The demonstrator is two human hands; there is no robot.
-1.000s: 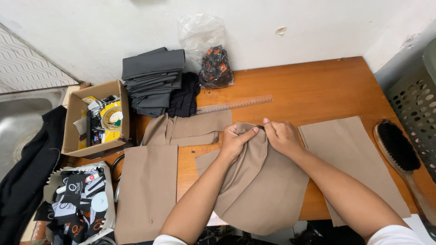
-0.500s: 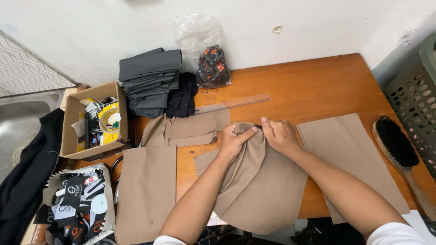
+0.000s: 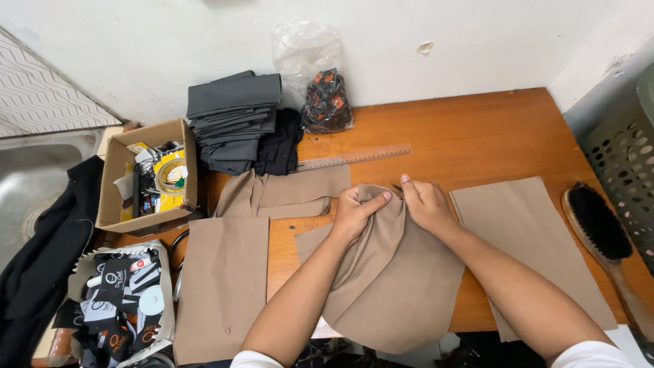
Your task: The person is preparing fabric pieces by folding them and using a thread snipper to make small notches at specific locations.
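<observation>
From the head view I see both hands working one soft tan fabric piece (image 3: 388, 286) lying near the front middle of the orange-brown wooden worktop (image 3: 490, 136). My left hand (image 3: 357, 211) has its grip pinching a raised fold at the cloth's top edge; my right hand (image 3: 424, 203) pinches the same edge just beside it, fingers pressed together on the cloth. The fabric is matte and drapes in loose folds. A flat tan panel (image 3: 528, 245) lies to the right, another (image 3: 221, 286) to the left, and folded tan pieces (image 3: 286, 194) behind. A metal ruler (image 3: 354, 157) lies further back. A cardboard box (image 3: 112, 184) holds tape and small items. A clear plastic bag (image 3: 320, 82) holds dark patterned bits. A dark-bristled wooden brush (image 3: 603, 225) lies far right.
</observation>
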